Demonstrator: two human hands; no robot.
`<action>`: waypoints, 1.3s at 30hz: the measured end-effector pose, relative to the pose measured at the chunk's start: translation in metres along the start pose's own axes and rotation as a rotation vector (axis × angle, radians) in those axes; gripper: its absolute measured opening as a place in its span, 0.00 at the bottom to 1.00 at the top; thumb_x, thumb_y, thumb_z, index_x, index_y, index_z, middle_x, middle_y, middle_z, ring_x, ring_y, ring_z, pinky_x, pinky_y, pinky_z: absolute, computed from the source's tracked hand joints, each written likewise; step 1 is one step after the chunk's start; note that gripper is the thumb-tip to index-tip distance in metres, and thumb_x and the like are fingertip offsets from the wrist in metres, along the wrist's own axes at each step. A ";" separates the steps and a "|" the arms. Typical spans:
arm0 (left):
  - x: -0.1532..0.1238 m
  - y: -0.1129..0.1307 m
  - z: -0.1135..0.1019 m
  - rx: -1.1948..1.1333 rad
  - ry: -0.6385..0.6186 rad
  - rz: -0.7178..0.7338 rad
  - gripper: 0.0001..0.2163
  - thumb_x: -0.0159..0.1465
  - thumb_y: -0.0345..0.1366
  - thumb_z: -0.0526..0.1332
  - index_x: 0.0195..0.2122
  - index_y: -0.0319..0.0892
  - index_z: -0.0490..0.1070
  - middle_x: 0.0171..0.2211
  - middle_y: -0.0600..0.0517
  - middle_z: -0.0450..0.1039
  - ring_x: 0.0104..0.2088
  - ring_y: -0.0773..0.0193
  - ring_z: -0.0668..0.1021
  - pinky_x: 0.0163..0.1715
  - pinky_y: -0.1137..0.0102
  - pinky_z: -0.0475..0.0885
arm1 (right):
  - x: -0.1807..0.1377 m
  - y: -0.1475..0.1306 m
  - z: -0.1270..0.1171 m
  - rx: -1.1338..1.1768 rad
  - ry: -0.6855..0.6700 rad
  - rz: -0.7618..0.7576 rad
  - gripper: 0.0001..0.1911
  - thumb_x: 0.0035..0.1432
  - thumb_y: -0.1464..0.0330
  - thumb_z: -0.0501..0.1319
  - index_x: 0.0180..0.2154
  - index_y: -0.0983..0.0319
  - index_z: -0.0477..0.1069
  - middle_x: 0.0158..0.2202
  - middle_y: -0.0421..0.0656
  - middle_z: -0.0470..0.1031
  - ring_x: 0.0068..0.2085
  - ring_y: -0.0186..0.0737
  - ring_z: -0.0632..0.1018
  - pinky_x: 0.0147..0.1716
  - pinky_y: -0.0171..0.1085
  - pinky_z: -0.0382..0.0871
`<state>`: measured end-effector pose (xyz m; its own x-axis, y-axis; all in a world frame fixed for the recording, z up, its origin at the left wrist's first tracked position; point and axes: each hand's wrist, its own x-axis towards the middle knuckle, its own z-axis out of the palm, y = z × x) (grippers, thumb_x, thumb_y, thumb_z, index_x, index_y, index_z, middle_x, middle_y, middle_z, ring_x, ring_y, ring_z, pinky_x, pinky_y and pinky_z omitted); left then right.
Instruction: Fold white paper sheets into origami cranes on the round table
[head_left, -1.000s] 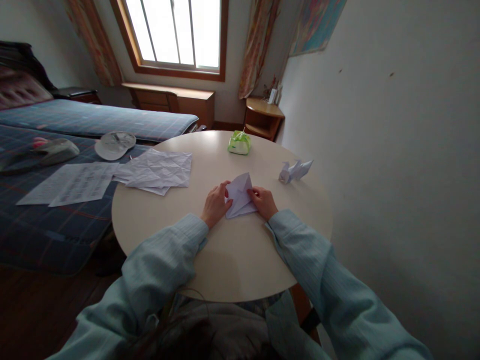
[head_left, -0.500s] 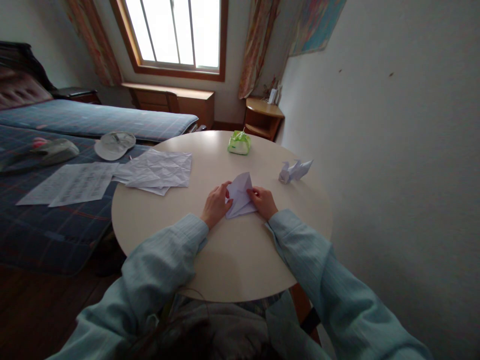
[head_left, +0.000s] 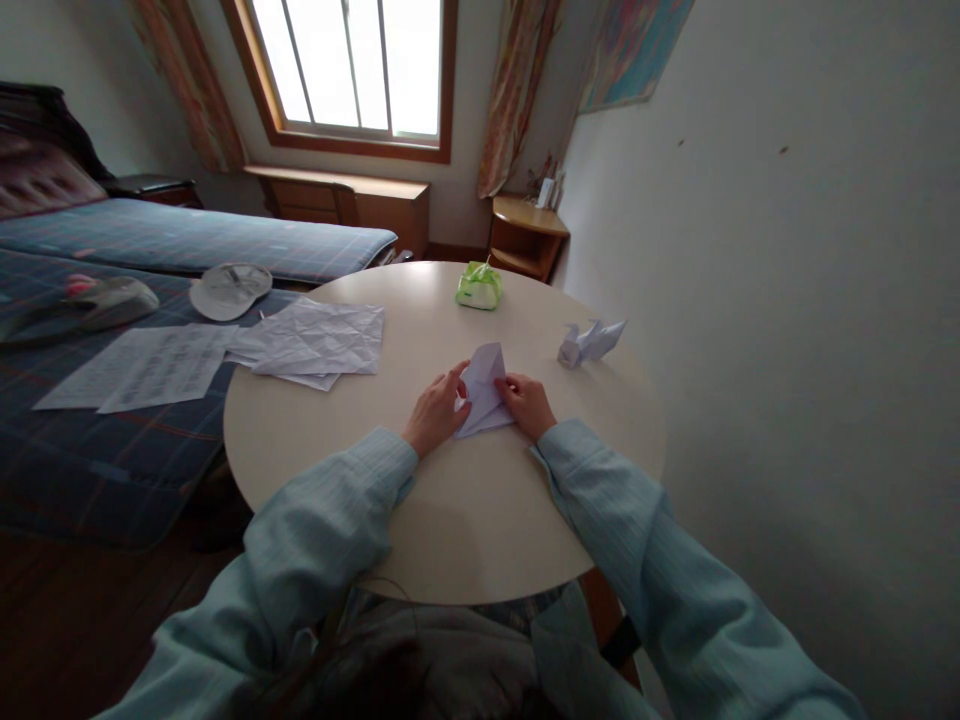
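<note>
A folded sheet of white paper (head_left: 484, 392) lies between my hands near the middle of the round table (head_left: 487, 530), its tip pointing away from me. My left hand (head_left: 439, 408) grips the paper's left edge, thumb and fingers curled round a flap there. On the other side, my right hand (head_left: 525, 402) pinches the right edge between thumb and forefinger. The paper's underside and part of its left flap are hidden. Folded white paper figures (head_left: 591, 344) stand to the right, beyond my right hand.
Creased white sheets (head_left: 322, 338) lie at the table's left, and printed sheets (head_left: 161, 365) reach over onto the bed. A green tissue pack (head_left: 478, 287) sits at the far edge. A light cap (head_left: 230, 290) rests on the bed. A wall (head_left: 810, 350) borders the right side.
My left hand has shifted slightly to the right, bringing the paper's left edge inward, so the paper looks narrower. My right hand stays in place.
</note>
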<state>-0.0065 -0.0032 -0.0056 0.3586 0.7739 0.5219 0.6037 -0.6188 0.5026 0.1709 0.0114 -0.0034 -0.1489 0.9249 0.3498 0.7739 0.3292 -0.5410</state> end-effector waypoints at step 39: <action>-0.001 0.004 -0.001 -0.001 -0.059 -0.044 0.29 0.55 0.30 0.57 0.57 0.41 0.46 0.31 0.53 0.72 0.31 0.67 0.74 0.35 0.71 0.68 | -0.001 -0.002 -0.001 0.013 -0.013 -0.001 0.16 0.56 0.65 0.49 0.27 0.64 0.72 0.27 0.45 0.74 0.29 0.36 0.70 0.29 0.32 0.59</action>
<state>-0.0055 -0.0065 -0.0038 0.3726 0.8072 0.4578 0.6194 -0.5837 0.5250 0.1705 0.0100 -0.0016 -0.1575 0.9268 0.3408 0.7659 0.3325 -0.5503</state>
